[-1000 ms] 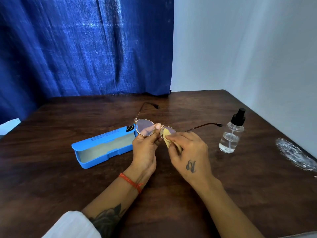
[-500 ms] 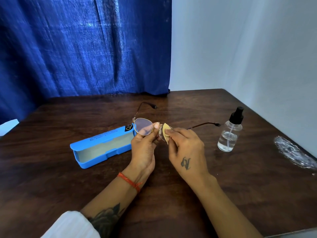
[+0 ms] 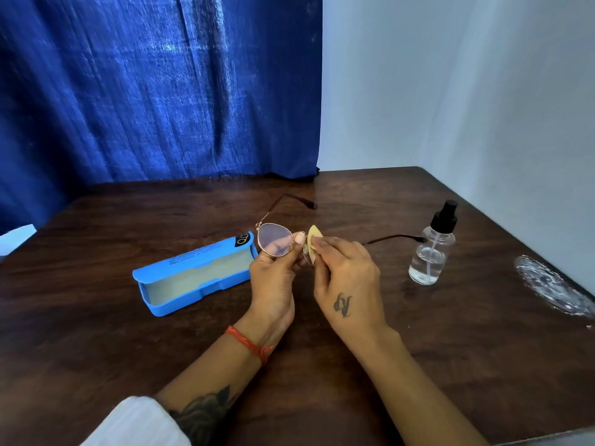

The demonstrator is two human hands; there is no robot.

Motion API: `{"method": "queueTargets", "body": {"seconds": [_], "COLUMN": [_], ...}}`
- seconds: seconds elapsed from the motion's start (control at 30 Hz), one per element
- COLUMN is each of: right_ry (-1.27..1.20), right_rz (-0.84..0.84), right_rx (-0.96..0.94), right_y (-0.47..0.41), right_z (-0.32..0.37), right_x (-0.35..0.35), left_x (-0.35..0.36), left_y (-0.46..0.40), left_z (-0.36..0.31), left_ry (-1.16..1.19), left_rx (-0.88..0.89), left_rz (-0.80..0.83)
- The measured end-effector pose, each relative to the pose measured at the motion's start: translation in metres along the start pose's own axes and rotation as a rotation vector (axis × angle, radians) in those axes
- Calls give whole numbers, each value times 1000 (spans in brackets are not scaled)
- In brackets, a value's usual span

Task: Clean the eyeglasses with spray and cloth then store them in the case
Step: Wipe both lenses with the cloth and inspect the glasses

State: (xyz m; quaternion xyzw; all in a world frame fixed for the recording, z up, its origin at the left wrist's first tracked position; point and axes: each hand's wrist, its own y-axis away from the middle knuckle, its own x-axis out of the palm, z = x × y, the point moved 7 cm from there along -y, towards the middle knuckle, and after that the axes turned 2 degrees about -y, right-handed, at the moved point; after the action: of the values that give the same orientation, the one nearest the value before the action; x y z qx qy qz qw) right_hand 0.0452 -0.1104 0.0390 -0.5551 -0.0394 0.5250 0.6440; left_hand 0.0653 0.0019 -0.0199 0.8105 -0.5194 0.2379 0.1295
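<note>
Eyeglasses (image 3: 273,243) held up off the tabletop (image 3: 418,365), in front of the person, temples unfolded and pointing away toward the curtain (image 3: 161,91) and the wall.

Left hand (image 3: 273,284): fingers curled, pinching the frame near the bridge, thumb tip showing at the inner edge of the left lens. That lens is bare and see-through.

Right hand (image 3: 347,278): fingers closed on a small yellow cloth (image 3: 314,241), pressing it onto the right lens, which is almost fully covered by cloth and fingers. Whether cloth wraps both faces of the lens, I cannot tell.

Spray bottle (image 3: 433,249): upright on the tabletop, to the person's right, just beyond the far temple tip; clear liquid inside, black pump on.

Case (image 3: 193,278): blue, lid open, lying on the tabletop just left of the left hand. Its long axis runs roughly left to right, slanting away toward the glasses end.

Judgement: wiping stage, right lens in progress. For storing, the temples need folding first; the glasses' width already lies nearly along the case's length, and the left hand is the nearer one.
</note>
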Motion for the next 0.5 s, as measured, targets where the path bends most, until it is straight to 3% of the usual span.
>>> {"method": "queueTargets", "body": {"seconds": [0.17, 0.37, 0.5], "right_ry": [-95, 76, -3], "right_rz": [15, 23, 44], "right_rx": [-1, 61, 62], "right_y": [4, 3, 1], "right_z": [0, -6, -3], "right_x": [-2, -4, 3], "left_x": [-3, -1, -3], "left_y": [-2, -2, -2], "left_z": [-2, -2, 0], "left_ry": [6, -16, -8], "left_rx": [-7, 2, -11], "left_rz": [-14, -14, -17]}}
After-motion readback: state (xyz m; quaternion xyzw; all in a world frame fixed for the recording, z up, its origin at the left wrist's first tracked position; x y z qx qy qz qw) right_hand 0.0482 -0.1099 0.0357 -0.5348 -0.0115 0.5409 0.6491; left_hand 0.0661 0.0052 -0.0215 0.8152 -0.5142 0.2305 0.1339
